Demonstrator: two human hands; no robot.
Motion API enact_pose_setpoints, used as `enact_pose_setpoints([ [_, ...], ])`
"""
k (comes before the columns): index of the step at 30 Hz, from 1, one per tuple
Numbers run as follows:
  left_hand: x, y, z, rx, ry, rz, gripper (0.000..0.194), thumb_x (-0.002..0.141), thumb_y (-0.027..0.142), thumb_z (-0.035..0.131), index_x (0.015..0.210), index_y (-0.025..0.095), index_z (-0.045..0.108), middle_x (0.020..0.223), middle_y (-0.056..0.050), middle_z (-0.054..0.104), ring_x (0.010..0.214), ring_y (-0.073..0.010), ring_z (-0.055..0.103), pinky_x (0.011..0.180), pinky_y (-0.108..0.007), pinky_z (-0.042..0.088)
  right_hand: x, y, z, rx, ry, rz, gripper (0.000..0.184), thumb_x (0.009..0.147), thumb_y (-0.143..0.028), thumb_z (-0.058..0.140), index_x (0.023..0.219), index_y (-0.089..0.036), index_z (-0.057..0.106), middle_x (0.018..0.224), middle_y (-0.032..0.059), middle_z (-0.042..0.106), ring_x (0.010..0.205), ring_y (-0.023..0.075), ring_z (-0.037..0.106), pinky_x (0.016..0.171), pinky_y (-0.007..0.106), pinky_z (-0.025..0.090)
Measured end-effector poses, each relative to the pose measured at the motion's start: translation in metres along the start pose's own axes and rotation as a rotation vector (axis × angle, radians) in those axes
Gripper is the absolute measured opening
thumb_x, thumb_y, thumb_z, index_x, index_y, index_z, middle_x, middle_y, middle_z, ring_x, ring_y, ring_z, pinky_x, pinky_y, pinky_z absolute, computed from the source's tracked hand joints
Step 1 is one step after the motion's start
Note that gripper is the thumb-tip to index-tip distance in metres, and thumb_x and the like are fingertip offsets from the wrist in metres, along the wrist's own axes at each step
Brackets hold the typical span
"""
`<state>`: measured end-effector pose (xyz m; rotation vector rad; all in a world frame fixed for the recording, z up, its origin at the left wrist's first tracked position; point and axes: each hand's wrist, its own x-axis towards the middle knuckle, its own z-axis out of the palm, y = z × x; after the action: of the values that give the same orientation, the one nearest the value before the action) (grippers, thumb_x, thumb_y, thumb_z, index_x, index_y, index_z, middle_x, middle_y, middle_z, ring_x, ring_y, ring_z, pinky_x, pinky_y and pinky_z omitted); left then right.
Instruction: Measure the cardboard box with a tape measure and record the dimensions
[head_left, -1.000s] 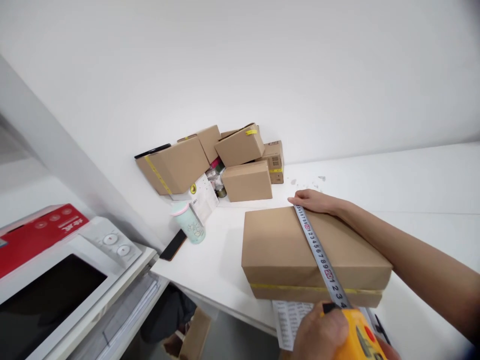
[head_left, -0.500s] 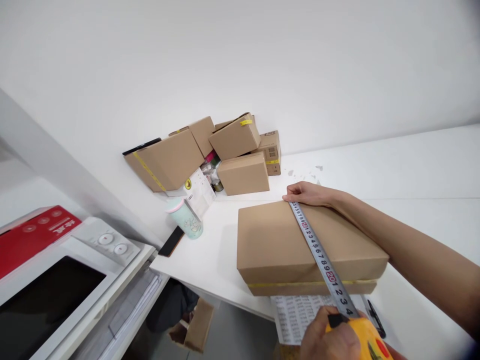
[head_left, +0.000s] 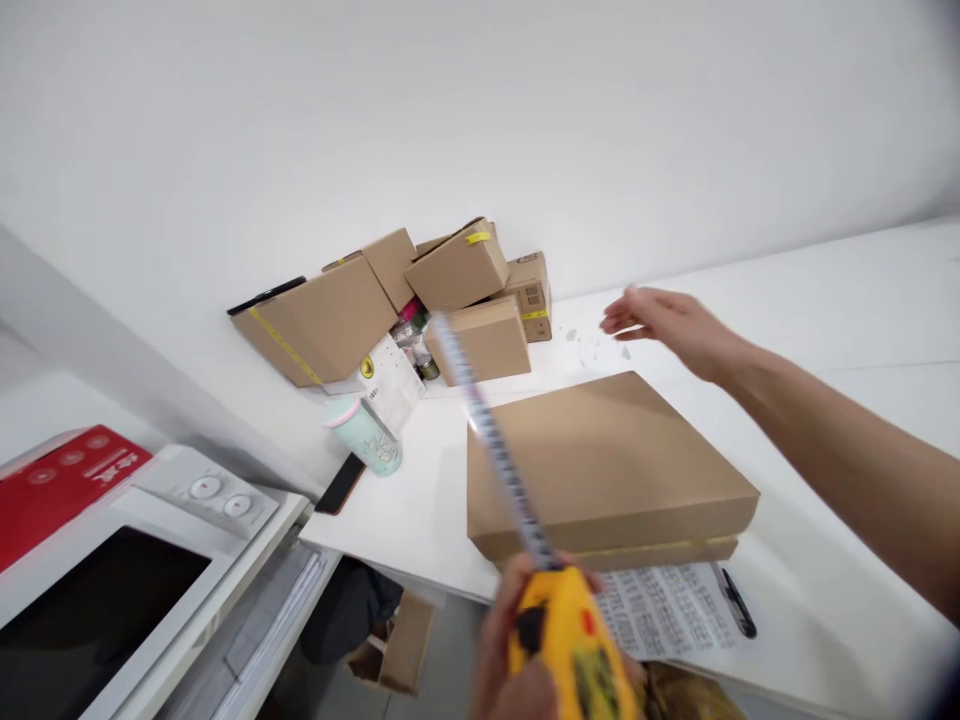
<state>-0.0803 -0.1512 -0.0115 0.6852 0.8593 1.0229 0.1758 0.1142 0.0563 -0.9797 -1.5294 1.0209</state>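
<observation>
Holding: left hand (head_left: 504, 655), closed around yellow tape measure (head_left: 564, 615), extended blade (head_left: 496, 450) slanting over carton (head_left: 600, 445). Right hand (head_left: 671, 325): empty, fingers loosely curled, beyond the carton. Carton: on white surface (head_left: 427, 515), printed sheet (head_left: 667, 605) alongside; probably stiff, best held by opposite sides. Tape measure: likely hard-cased, best gripped around its body; blade springy, liable to buckle.

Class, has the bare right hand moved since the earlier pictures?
Yes: the bare right hand has left the far edge of the large brown cardboard box, moving toward the white wall.
</observation>
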Motion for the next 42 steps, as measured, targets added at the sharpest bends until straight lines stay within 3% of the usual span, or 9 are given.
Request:
enact_pose_setpoints([
  [2, -0.017, 0.005, -0.032, 0.000, 0.295, 0.133, 0.059, 0.061, 0.052, 0.086, 0.113, 0.032, 0.067, 0.129, -0.010, 0.067, 0.078, -0.0312, 0.072, 0.059, -0.039, 0.058, -0.023, 0.009, -0.022, -0.042, 0.136, 0.049, 0.039, 0.089, -0.060, 0.061, 0.087, -0.022, 0.066, 0.103, 0.0101, 0.069, 0.099, 0.0234, 0.064, 0.090, 0.038, 0.053],
  [5, -0.029, 0.002, -0.064, -0.005, 0.606, 0.309, 0.070, 0.055, 0.050, 0.090, 0.117, 0.034, 0.063, 0.121, -0.009, 0.071, 0.082, -0.0318, 0.072, 0.057, -0.036, 0.059, -0.073, 0.040, -0.045, -0.230, 0.132, 0.262, 0.040, 0.082, -0.063, 0.066, 0.076, -0.023, 0.064, 0.092, 0.0099, 0.071, 0.094, 0.0281, 0.065, 0.080, 0.042, 0.055],
  [9, -0.023, -0.015, -0.058, 0.000, 0.724, 0.438, 0.063, 0.058, 0.053, 0.088, 0.111, 0.031, 0.062, 0.130, -0.006, 0.067, 0.087, -0.0305, 0.072, 0.065, -0.037, 0.062, -0.135, 0.063, -0.041, -0.223, -0.094, 0.390, 0.045, 0.088, -0.067, 0.053, 0.095, -0.027, 0.070, 0.114, 0.0106, 0.073, 0.108, 0.0319, 0.064, 0.084, 0.042, 0.056],
  [13, -0.009, -0.005, -0.039, 0.049, 0.644, 0.375, 0.055, 0.069, 0.055, 0.081, 0.113, 0.027, 0.064, 0.112, -0.006, 0.072, 0.081, -0.0279, 0.073, 0.066, -0.038, 0.062, -0.154, 0.043, -0.019, -0.097, -0.117, 0.301, 0.055, 0.092, -0.070, 0.038, 0.111, -0.031, 0.071, 0.132, 0.0074, 0.067, 0.117, 0.0328, 0.061, 0.086, 0.041, 0.057],
  [18, 0.021, 0.052, -0.038, 0.153, 0.449, 0.450, 0.049, 0.072, 0.052, 0.080, 0.108, 0.023, 0.062, 0.108, -0.004, 0.070, 0.082, -0.0262, 0.073, 0.069, -0.040, 0.062, -0.123, 0.020, -0.002, -0.305, 0.028, 0.174, 0.075, 0.085, -0.074, 0.048, 0.149, -0.034, 0.046, 0.147, 0.0095, 0.054, 0.114, 0.0345, 0.061, 0.080, 0.043, 0.059],
  [24, 0.051, 0.100, -0.017, 0.216, 0.385, 0.494, 0.053, 0.074, 0.051, 0.077, 0.109, 0.015, 0.062, 0.102, -0.006, 0.068, 0.080, -0.0229, 0.071, 0.067, -0.037, 0.062, -0.052, 0.012, 0.012, -0.549, 0.091, 0.136, 0.064, 0.084, -0.073, 0.051, 0.126, -0.026, 0.063, 0.128, 0.0128, 0.063, 0.095, 0.0313, 0.067, 0.081, 0.046, 0.056],
  [27, 0.050, 0.097, 0.004, 0.225, 0.317, 0.499, 0.051, 0.078, 0.051, 0.074, 0.113, 0.017, 0.061, 0.120, -0.009, 0.065, 0.080, -0.0212, 0.071, 0.066, -0.035, 0.062, -0.016, 0.011, 0.018, -0.656, 0.125, 0.067, 0.051, 0.086, -0.063, 0.052, 0.108, -0.020, 0.066, 0.118, 0.0160, 0.067, 0.102, 0.0345, 0.064, 0.083, 0.047, 0.053],
  [33, 0.059, 0.075, 0.027, 0.197, 0.059, 0.109, 0.055, 0.072, 0.057, 0.076, 0.102, 0.014, 0.062, 0.120, -0.012, 0.063, 0.072, -0.0227, 0.069, 0.056, -0.036, 0.060, 0.020, 0.018, 0.026, -0.628, 0.073, -0.078, 0.030, 0.088, -0.042, 0.051, 0.105, -0.022, 0.066, 0.113, 0.0111, 0.073, 0.100, 0.0314, 0.066, 0.085, 0.045, 0.051],
  [42, 0.073, 0.065, 0.026, 0.196, -0.008, -0.041, 0.057, 0.068, 0.060, 0.077, 0.097, 0.015, 0.058, 0.109, -0.010, 0.060, 0.069, -0.0217, 0.069, 0.053, -0.034, 0.059, 0.025, 0.018, 0.037, -0.811, 0.015, -0.429, 0.059, 0.082, -0.020, 0.043, 0.141, -0.022, 0.052, 0.110, 0.0084, 0.073, 0.104, 0.0305, 0.063, 0.100, 0.052, 0.036],
])
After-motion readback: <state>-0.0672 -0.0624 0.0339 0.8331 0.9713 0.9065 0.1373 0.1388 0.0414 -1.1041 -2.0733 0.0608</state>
